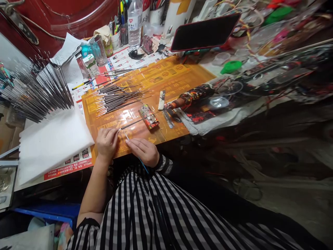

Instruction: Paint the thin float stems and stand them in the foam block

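Observation:
At the front edge of the orange table mat (177, 74), my left hand (107, 141) pinches the near end of a thin dark rod (132, 123). The rod's far part lies over a small paint-stained block (149, 117). Just to the right, my right hand (144, 151) has its fingers closed round a slim blue-handled tool (142, 163), its pale tip pointing up toward the rod's near end. Behind both hands lies a pile of similar grey rods with thin wires (111, 100). A whitish strip (161, 100) and a grey metal strip (168, 119) lie beside the block.
White foam (56, 142) at the left bears many upright dark rods (49, 92). A water bottle (135, 26), a glass (99, 52) and a dark-screened tablet (205, 33) stand at the back. Cluttered cloths, a green lid (231, 67) and cables fill the right.

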A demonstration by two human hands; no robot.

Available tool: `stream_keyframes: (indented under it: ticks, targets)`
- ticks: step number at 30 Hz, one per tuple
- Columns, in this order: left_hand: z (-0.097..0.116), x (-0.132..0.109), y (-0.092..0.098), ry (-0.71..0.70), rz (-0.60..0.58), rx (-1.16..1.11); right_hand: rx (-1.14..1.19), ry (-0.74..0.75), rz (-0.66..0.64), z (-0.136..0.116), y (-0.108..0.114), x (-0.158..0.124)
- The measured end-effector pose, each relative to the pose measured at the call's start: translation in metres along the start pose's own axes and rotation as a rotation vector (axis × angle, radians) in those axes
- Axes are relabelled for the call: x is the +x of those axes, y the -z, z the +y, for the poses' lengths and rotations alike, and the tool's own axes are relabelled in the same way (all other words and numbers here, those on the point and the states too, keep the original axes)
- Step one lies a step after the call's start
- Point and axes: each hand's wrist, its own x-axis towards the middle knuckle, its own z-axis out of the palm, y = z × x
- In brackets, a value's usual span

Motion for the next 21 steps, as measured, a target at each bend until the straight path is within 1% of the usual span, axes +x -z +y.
stream_keyframes:
  ticks: [6,15,21]
  targets:
    - [0.0004,0.0001,0.0007,0.007,-0.009,0.014,-0.009,-0.007,-0.012,0.0000,0.0001,-0.0004]
    - [0.0016,0.0012,0.0010,-0.050,0.035,0.009,0.006,-0.022,-0.024,0.0003,-0.0011,-0.0030]
    - [0.0012,0.0005,0.0004,-0.034,0.029,-0.003,0.006,-0.024,-0.022,0.0003,-0.0015,-0.0039]
